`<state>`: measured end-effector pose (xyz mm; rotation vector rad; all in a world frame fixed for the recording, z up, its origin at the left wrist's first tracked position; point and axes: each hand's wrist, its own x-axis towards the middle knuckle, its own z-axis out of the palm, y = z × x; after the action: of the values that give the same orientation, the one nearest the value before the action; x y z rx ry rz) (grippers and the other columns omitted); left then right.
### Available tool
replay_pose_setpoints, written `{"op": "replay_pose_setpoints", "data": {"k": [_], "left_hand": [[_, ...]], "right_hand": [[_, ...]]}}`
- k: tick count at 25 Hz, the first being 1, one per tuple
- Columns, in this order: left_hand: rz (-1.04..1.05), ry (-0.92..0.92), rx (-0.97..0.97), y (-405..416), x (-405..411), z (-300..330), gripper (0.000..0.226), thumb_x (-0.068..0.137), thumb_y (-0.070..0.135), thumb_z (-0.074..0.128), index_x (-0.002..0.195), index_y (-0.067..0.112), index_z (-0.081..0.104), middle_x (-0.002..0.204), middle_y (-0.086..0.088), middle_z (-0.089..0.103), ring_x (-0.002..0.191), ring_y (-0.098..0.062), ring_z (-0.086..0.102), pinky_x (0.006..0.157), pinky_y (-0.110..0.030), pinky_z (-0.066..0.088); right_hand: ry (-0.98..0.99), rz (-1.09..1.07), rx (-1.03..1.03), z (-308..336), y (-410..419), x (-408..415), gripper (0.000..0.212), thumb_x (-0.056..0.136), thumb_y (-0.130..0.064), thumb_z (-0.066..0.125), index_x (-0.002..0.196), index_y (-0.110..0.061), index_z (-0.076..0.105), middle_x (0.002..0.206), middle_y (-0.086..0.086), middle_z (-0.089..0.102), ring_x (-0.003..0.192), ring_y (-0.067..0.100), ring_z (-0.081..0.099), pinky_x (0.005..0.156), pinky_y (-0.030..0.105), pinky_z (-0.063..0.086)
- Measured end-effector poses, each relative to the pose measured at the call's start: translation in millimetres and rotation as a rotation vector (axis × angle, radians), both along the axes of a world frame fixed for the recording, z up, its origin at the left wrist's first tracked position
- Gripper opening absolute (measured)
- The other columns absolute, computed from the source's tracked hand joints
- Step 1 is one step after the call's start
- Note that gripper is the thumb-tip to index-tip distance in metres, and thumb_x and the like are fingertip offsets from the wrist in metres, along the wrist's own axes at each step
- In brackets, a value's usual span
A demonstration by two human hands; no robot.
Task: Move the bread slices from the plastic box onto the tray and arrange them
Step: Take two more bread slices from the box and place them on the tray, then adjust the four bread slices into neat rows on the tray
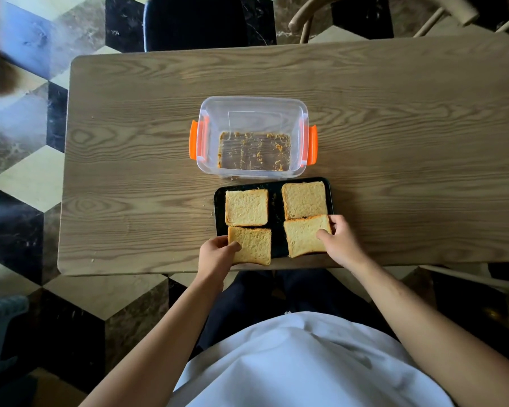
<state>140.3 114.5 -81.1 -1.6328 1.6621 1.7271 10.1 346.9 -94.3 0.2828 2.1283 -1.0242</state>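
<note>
From the head view we see a grained wooden table (pixel 159 142) on a floor (pixel 27 177) of black, cream and brown tiles. The clear plastic box (pixel 252 113) holds only crumbs. Four bread slices lie on the black tray (pixel 276 212). Our left hand (pixel 216 254) pinches the near-left slice (pixel 252 245); our right hand (pixel 340 242) pinches the near-right slice (pixel 304 235).
</note>
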Motion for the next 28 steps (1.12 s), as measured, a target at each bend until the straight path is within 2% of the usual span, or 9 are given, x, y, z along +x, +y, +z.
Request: {"op": "replay_pose_setpoints", "data": {"k": [3,6,8,10,13,16,19,23,28], "left_hand": [[-0.138,-0.041,-0.108,1,0,5,0.038,0.082,0.01,0.068,0.12,0.007,0.065,0.096,0.001,0.074,0.09,-0.018,0.07,0.085,-0.037,0.057],[-0.349,-0.079,-0.317,2,0,10,0.052,0.084,0.021,0.065,0.133,0.011,0.053,0.114,-0.003,0.067,0.104,-0.021,0.064,0.09,-0.037,0.053],[-0.439,-0.019,-0.446,0,-1,13,0.051,0.085,0.022,0.064,0.134,0.01,0.052,0.123,-0.007,0.065,0.111,-0.024,0.061,0.094,-0.04,0.051],[-0.555,0.057,-0.566,-5,-4,14,0.051,0.085,0.02,0.063,0.134,0.01,0.051,0.124,-0.01,0.062,0.113,-0.027,0.057,0.096,-0.042,0.049],[-0.648,0.099,-0.63,-14,-14,14,0.05,0.083,0.014,0.062,0.131,0.012,0.052,0.118,-0.01,0.059,0.108,-0.028,0.055,0.092,-0.038,0.046],[-0.607,0.065,-0.609,-24,-24,5,0.037,0.082,0.01,0.063,0.118,0.012,0.062,0.109,-0.009,0.061,0.101,-0.028,0.058,0.082,-0.032,0.045],[-0.593,0.058,-0.63,-31,-30,-5,0.025,0.083,0.016,0.069,0.107,0.014,0.066,0.099,-0.006,0.06,0.091,-0.026,0.058,0.075,-0.028,0.041],[-0.599,0.084,-0.625,-36,-35,-16,0.034,0.083,0.022,0.07,0.116,0.015,0.065,0.105,-0.007,0.059,0.096,-0.026,0.058,0.084,-0.037,0.05],[-0.598,0.111,-0.655,-44,-39,-24,0.038,0.078,0.016,0.069,0.116,0.012,0.064,0.104,-0.009,0.05,0.1,-0.028,0.052,0.089,-0.036,0.047]], "right_hand": [[0.024,0.038,0.069,6,-1,2,0.054,0.092,-0.017,0.062,0.142,-0.008,0.043,0.135,0.015,0.056,0.119,0.03,0.057,0.099,0.043,0.047],[0.178,0.128,0.189,19,-1,-1,0.052,0.089,-0.021,0.066,0.137,-0.009,0.05,0.133,0.014,0.058,0.117,0.03,0.06,0.097,0.042,0.05],[0.314,0.177,0.21,28,-6,-4,0.043,0.087,-0.02,0.066,0.128,-0.011,0.058,0.126,0.012,0.061,0.113,0.028,0.061,0.095,0.041,0.052],[0.367,0.213,0.136,35,-18,-7,0.039,0.087,-0.013,0.065,0.125,-0.008,0.061,0.126,0.014,0.06,0.115,0.028,0.06,0.098,0.04,0.05],[0.334,0.339,0.054,35,-49,-10,0.037,0.087,-0.011,0.064,0.124,-0.007,0.062,0.125,0.012,0.063,0.11,0.025,0.063,0.097,0.04,0.052],[0.251,0.366,0.021,28,-82,-9,0.037,0.084,-0.019,0.066,0.121,-0.014,0.064,0.114,0.005,0.068,0.091,0.017,0.065,0.082,0.027,0.051],[0.198,0.362,0.073,17,-108,-7,0.035,0.086,-0.026,0.066,0.119,-0.016,0.063,0.113,0.003,0.068,0.094,0.019,0.062,0.076,0.025,0.045],[0.208,0.378,0.152,1,-127,-4,0.039,0.087,-0.029,0.066,0.123,-0.014,0.061,0.122,0.009,0.061,0.107,0.026,0.061,0.089,0.032,0.049],[0.232,0.308,0.127,-8,-143,-2,0.039,0.086,-0.027,0.066,0.123,-0.016,0.063,0.123,0.01,0.059,0.113,0.025,0.058,0.097,0.033,0.046]]}}
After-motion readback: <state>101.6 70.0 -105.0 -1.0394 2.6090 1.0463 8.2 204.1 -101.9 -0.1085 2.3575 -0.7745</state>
